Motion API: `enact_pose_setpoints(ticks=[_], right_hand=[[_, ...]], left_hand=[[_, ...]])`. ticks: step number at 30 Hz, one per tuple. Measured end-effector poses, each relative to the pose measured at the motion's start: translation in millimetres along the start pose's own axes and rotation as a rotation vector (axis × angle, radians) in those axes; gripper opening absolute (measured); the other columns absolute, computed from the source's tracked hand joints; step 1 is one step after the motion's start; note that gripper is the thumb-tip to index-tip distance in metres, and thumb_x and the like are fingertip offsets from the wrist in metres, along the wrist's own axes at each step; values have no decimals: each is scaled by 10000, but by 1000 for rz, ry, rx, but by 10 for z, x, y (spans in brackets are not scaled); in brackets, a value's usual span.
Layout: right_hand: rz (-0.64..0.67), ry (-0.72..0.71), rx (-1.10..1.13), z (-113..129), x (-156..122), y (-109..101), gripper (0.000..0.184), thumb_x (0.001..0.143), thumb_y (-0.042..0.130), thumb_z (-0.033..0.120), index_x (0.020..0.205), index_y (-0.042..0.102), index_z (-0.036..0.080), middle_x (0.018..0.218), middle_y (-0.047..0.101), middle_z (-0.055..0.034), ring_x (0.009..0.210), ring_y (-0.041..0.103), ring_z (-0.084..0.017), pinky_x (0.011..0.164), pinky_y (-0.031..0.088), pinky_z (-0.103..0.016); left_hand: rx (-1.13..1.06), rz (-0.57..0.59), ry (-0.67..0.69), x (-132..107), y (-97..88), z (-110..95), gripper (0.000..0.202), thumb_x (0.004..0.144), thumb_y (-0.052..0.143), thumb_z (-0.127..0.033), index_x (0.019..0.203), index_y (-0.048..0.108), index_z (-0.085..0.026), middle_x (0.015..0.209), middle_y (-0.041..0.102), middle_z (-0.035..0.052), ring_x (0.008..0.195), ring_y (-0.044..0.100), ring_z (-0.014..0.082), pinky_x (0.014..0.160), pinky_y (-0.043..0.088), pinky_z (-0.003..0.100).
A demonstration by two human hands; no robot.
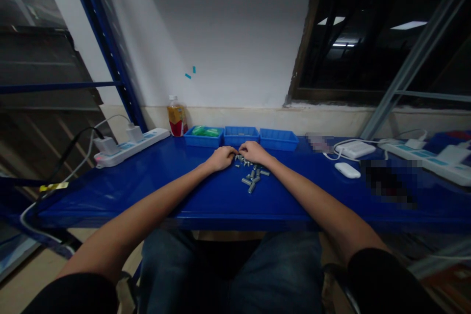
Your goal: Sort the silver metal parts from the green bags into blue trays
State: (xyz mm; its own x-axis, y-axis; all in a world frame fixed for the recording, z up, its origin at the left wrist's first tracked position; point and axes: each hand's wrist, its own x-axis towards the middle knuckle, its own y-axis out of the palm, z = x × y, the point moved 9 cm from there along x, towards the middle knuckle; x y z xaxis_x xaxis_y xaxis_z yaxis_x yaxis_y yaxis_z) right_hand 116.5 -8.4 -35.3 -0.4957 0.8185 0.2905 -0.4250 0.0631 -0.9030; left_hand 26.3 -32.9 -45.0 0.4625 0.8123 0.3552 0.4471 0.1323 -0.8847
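Observation:
Both my hands rest on the blue table (206, 196), knuckles up and fingertips meeting. My left hand (221, 158) is curled, its fingers pinched toward the right hand. My right hand (253, 152) is curled too, fingertips against the left's. Whatever sits between the fingertips is too small to name. Just in front of the hands lies a small heap of several grey metal cylinders (252, 179), loose on the table. Behind the hands stand three blue trays: the left tray (203, 141) holds green pieces, the middle tray (241, 136) and the right tray (278, 140) show no contents.
A drink bottle (177, 117) stands by the wall left of the trays. A white power strip (128, 146) with plugs lies at left. At right lie a white oval device (347, 170), a white box (355, 149) and another power strip (427, 161). A blue rack post (110, 54) rises at left.

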Motion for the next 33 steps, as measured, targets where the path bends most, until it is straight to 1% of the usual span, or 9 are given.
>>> enact_pose_setpoints(ticks=[4, 9, 12, 15, 19, 24, 28, 31, 33], right_hand=[[-30, 3, 105, -2, -27, 27, 90, 762, 616, 196, 747, 695, 158, 719, 690, -42, 688, 614, -160, 647, 430, -226], [-211, 50, 264, -65, -68, -109, 65, 772, 586, 166, 799, 644, 151, 761, 675, -43, 704, 606, -151, 660, 443, -240], [-319, 67, 365, -103, -71, -209, 68, 778, 570, 171, 845, 586, 166, 724, 652, -15, 669, 609, -140, 632, 457, -240], [-396, 59, 443, -134, -87, -303, 80, 829, 498, 209, 902, 518, 181, 668, 622, 14, 622, 608, -133, 585, 462, -238], [-422, 7, 485, -81, -138, -383, 75, 863, 434, 238, 896, 484, 192, 632, 610, 26, 601, 618, -133, 563, 476, -238], [-390, -103, 390, 180, -253, -431, 101, 832, 511, 200, 929, 541, 194, 768, 667, -9, 725, 644, -147, 662, 489, -254], [-381, -134, 217, 316, -315, -458, 145, 840, 506, 169, 956, 586, 203, 885, 678, -35, 827, 628, -174, 750, 458, -278], [-397, -75, 68, 208, -313, -526, 153, 860, 503, 226, 973, 603, 202, 902, 668, -56, 885, 595, -208, 809, 428, -314], [-431, 19, -26, -2, -320, -622, 184, 878, 478, 258, 977, 613, 183, 938, 656, -90, 940, 565, -239, 850, 400, -350]], left_hand=[[-16, -21, 3, 12, -5, 17, 259, 780, 485, -151, 937, 688, -181, 991, 694, 61, 941, 628, 207, 876, 472, 309], [-103, -72, 29, 89, -111, 1, 271, 823, 445, -157, 1000, 650, -159, 938, 705, 61, 876, 649, 196, 812, 495, 301], [-176, -128, 83, 151, -220, -117, 281, 841, 476, -205, 1086, 598, -142, 960, 700, 61, 880, 648, 178, 787, 500, 275], [-240, -187, 129, 186, -301, -267, 335, 843, 528, -294, 1141, 561, -143, 1000, 688, 62, 900, 642, 169, 769, 500, 259], [-278, -253, 121, 157, -369, -344, 276, 856, 520, -318, 1041, 628, -144, 946, 700, 64, 867, 644, 181, 763, 491, 274], [-281, -302, 47, 61, -451, -254, 293, 882, 462, -298, 1007, 667, -131, 992, 703, 87, 920, 636, 218, 848, 460, 317], [-262, -265, 7, 50, -438, -221, 351, 910, 398, -322, 1015, 671, -127, 1009, 705, 81, 936, 631, 208, 847, 454, 290], [-211, -184, -16, 70, -376, -203, 368, 906, 392, -345, 969, 683, -128, 925, 718, 71, 839, 642, 192, 772, 465, 270], [-157, -118, -31, 69, -324, -162, 334, 867, 458, -368, 923, 693, -138, 833, 720, 64, 749, 638, 189, 696, 461, 266]])
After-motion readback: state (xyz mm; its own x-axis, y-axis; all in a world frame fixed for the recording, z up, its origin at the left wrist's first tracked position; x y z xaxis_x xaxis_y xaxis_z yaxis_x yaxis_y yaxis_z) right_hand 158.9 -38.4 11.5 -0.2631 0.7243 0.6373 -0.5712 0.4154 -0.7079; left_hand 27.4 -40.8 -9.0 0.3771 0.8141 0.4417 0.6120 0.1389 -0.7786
